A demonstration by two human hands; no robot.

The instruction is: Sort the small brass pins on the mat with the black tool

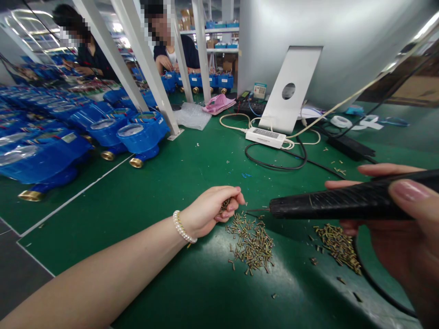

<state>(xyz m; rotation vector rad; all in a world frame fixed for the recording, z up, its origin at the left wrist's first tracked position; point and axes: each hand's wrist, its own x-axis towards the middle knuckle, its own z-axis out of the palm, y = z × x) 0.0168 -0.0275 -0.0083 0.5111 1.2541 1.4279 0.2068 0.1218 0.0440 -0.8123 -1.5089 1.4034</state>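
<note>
**Screws vs driver tip: a short gap, tip pointing left**

Screws (pixel 253 244) lie in a loose pile on the green bench (pixel 164 183), just below the driver (pixel 343 203) tip. Our left hand (pixel 212 210) sits at the pile's upper-left edge, fingers pinched narrow on a few screws. Our right hand (pixel 401 219) is wrapped round the driver, long axis approx. horizontal, bit aimed left at the left hand's fingertips; near, not touching. Left hand is nearer the pile. 2nd heap (pixel 338 246) lies right of the pile, under the driver.
</note>
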